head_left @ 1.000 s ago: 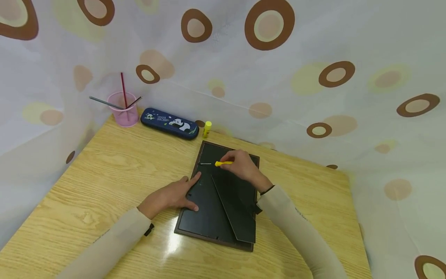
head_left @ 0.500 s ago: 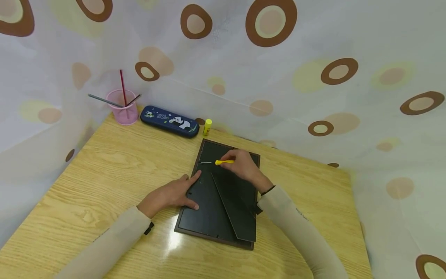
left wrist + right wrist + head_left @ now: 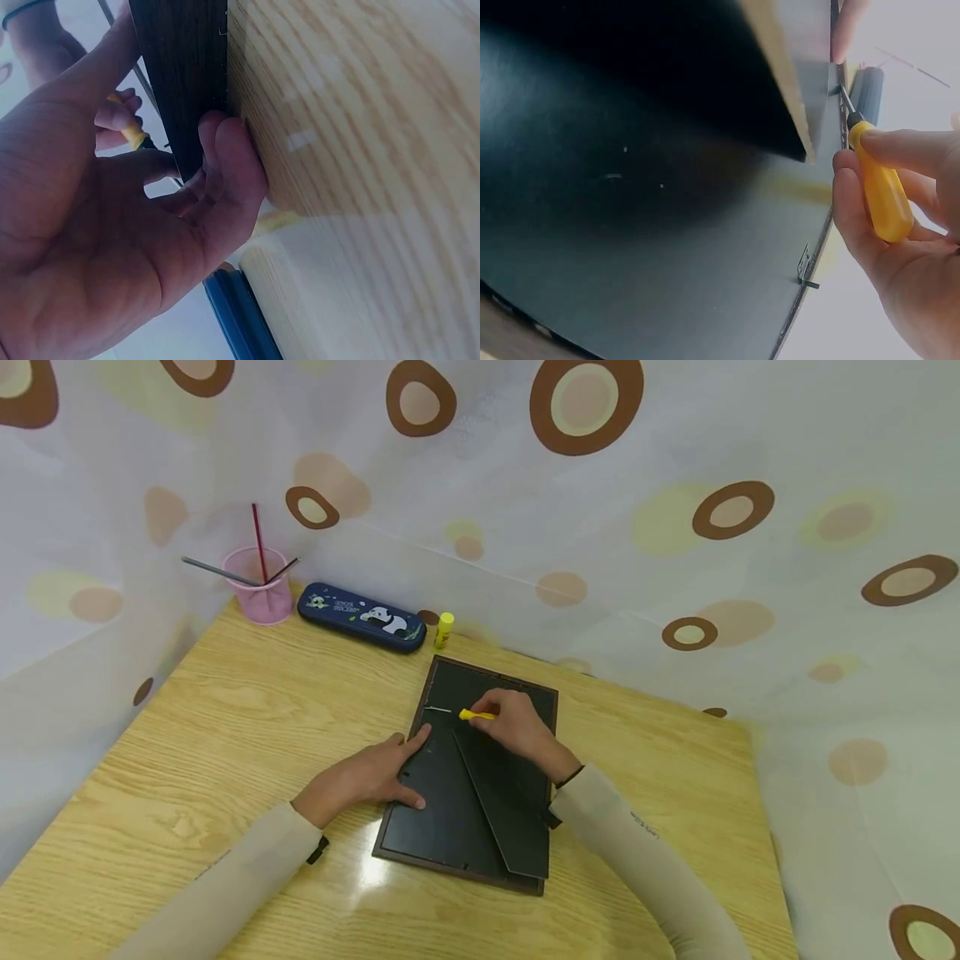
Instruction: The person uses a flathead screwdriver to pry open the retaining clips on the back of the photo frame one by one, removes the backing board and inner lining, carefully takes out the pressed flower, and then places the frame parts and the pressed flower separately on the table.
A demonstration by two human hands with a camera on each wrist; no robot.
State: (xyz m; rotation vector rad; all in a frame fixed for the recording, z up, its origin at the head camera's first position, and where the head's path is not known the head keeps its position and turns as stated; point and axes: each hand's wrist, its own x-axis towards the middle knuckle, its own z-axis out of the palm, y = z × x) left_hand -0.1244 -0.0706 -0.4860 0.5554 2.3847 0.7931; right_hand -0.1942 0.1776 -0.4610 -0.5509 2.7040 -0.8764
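A dark picture frame (image 3: 431, 827) lies face down on the wooden table, its black easel stand (image 3: 501, 810) tilted up from the back. My left hand (image 3: 363, 781) holds its left edge, thumb and index finger on the back panel, other fingers curled against the side (image 3: 180, 82) in the left wrist view. Between thumb and fingers, my right hand (image 3: 517, 722) pinches a screwdriver (image 3: 885, 187) by its yellow handle. The screwdriver's thin metal shaft points left, its tip right at a small metal tab (image 3: 835, 91) on the frame's edge. Another bent tab (image 3: 805, 271) shows nearer in the right wrist view.
Behind the frame stands a yellow glue stick (image 3: 444, 631), beside a navy panda pencil case (image 3: 362, 617). A pink cup (image 3: 264, 597) with several pencils is in the back left corner. Patterned cloth (image 3: 495, 527) hangs behind the table (image 3: 247, 727).
The right hand and the screwdriver's handle have shifted slightly towards me, while the shaft's tip stays at the left edge. The left hand keeps its place on the frame.
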